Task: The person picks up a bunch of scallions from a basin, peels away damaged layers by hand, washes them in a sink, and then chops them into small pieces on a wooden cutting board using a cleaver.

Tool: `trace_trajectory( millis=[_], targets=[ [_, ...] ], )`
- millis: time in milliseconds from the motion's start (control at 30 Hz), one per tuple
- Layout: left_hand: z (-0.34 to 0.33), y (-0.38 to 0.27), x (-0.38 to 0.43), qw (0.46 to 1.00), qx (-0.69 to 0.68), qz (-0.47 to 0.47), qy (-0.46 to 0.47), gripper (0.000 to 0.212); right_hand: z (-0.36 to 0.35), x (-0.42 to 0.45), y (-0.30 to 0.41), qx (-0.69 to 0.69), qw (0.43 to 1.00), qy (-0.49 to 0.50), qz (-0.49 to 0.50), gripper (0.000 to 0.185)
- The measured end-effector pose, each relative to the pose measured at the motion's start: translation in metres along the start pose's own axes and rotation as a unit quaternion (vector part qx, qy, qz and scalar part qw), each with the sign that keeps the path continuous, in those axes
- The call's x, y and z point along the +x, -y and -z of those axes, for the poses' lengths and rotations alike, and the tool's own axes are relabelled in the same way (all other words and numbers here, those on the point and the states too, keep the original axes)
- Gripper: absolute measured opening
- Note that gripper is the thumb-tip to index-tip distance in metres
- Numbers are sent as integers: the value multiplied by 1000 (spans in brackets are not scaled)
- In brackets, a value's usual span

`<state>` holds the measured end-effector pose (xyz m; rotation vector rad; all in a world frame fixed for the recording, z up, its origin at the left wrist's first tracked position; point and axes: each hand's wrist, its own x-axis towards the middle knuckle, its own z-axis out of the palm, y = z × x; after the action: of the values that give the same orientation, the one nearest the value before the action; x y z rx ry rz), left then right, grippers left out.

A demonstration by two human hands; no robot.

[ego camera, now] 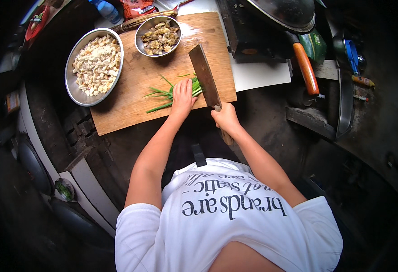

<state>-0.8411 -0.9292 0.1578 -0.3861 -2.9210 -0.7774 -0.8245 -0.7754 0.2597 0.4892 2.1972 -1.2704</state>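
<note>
My left hand (182, 97) presses a bunch of green scallions (163, 93) against a wooden cutting board (131, 112). Their thin tips spread out to the left, and the bundled stalks stick out to the right of my fingers. In my right hand (226, 116) is the wooden handle of a cleaver (205, 76). Its broad, dark blade stands at the right end of the bunch, close to my left fingers. Whether the edge touches the board cannot be made out.
A large metal bowl of pale diced pieces (97, 66) overlaps the board's left edge. Near the board's back edge sits a smaller metal bowl of brownish pieces (161, 37). To the right, a wok (284, 13) and an orange-brown wooden handle (306, 69) are beside the board.
</note>
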Motion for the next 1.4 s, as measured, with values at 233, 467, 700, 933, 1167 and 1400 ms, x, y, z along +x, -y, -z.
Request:
trace_trajectory(
  millis=[233,467,700,933,1167,1400],
  targets=[
    [-2,7,0,998,-64,-9,-20,67,-15,12,-21,-85,994,-11,64,8],
    [-4,14,-2,994,-98,-24,-42,64,-27,23,-7,-221,975,-4,20,18],
    [5,9,1,999,6,-33,7,60,-33,50,-17,-163,986,-27,26,17],
    [7,10,-6,1000,25,-6,-15,67,-16,27,-15,-75,994,-42,64,12],
    [0,13,-6,997,-57,-5,-50,55,-23,10,-17,-114,991,-37,56,13],
    [0,16,-8,997,-60,-32,-24,55,-39,41,-28,-134,991,-12,-13,16]
  ],
)
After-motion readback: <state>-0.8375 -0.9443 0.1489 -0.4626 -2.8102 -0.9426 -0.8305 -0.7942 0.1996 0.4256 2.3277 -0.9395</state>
